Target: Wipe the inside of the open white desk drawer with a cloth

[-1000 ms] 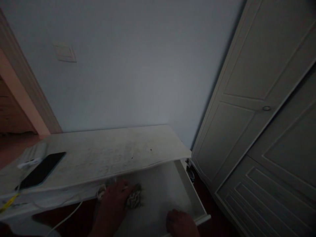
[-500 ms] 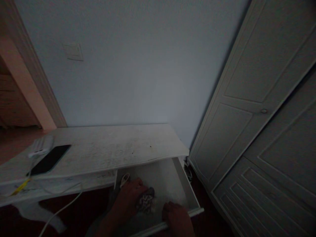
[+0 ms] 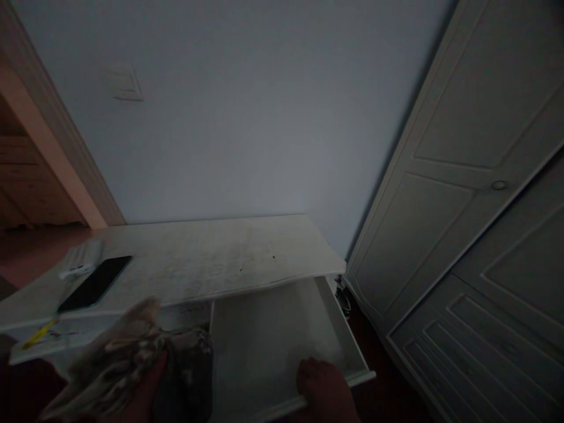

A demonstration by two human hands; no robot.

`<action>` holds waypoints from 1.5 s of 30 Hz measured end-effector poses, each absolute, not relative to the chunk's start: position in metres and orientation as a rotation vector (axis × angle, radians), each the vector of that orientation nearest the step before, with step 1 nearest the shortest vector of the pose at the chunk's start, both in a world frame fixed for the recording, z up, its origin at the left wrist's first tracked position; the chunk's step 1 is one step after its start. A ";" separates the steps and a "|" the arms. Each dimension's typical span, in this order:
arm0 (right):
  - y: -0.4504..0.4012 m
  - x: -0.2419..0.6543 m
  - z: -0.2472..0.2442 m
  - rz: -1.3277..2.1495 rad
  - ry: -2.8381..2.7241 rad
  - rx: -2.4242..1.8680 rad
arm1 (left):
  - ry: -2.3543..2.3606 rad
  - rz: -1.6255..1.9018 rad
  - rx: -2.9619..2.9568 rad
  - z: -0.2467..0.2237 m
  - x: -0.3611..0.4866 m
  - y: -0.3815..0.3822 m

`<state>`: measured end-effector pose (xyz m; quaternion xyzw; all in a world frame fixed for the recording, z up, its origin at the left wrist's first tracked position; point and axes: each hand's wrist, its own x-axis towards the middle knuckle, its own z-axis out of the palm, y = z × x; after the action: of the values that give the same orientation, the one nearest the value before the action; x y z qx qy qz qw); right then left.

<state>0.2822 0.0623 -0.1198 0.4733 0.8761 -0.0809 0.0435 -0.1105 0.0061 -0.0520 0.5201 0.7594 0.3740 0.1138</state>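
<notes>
My left hand [image 3: 150, 375], fingers hidden, holds a blurred, mottled cream-and-grey bundle [image 3: 117, 358], probably cloth; my right hand [image 3: 325, 385] curls over the front of the drawer [image 3: 273, 335].

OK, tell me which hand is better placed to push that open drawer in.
Probably the right hand: it rests at the front of the drawer, while the left hand, beyond the drawer's left side, holds patterned cloth.

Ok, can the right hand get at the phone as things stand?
Probably not easily: the right hand is over the drawer front, the phone lies well left on the tabletop, and the cloth bundle seems partly between them.
</notes>
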 end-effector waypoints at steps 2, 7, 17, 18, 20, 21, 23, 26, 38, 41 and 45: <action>0.062 0.282 -0.117 -0.259 2.657 1.464 | 2.055 1.190 1.501 -0.039 -0.089 0.022; 0.060 0.282 -0.112 -0.290 2.666 1.486 | 1.968 0.676 2.049 -0.037 -0.035 0.066; 0.060 0.283 -0.110 -0.347 2.648 1.479 | 2.108 0.339 2.218 -0.042 -0.028 0.062; 0.060 0.283 -0.109 -0.350 2.660 1.485 | 2.117 0.305 2.226 -0.039 -0.026 0.062; 0.059 0.283 -0.107 -0.349 2.683 1.482 | 2.133 0.251 2.249 -0.033 -0.021 0.061; 0.058 0.283 -0.106 -0.347 2.685 1.480 | 2.139 0.226 2.258 -0.031 -0.019 0.061; 0.057 0.282 -0.103 -0.342 2.669 1.480 | 2.155 0.182 2.261 -0.028 -0.017 0.061; 0.056 0.281 -0.101 -0.336 2.670 1.485 | 2.169 0.147 2.260 -0.029 -0.016 0.060; 0.056 0.281 -0.101 -0.345 2.685 1.522 | 2.156 0.262 2.267 -0.041 -0.022 0.061; 0.056 0.280 -0.101 -0.371 2.669 1.526 | 2.165 0.314 2.247 -0.046 -0.024 0.060; 0.057 0.279 -0.102 -0.383 2.650 1.538 | 2.169 0.320 2.254 -0.049 -0.025 0.059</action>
<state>0.2795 0.0570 -0.1018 0.4981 0.8578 -0.1239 0.0269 -0.0252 0.0592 -0.0490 0.7169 0.6897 0.1018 -0.0015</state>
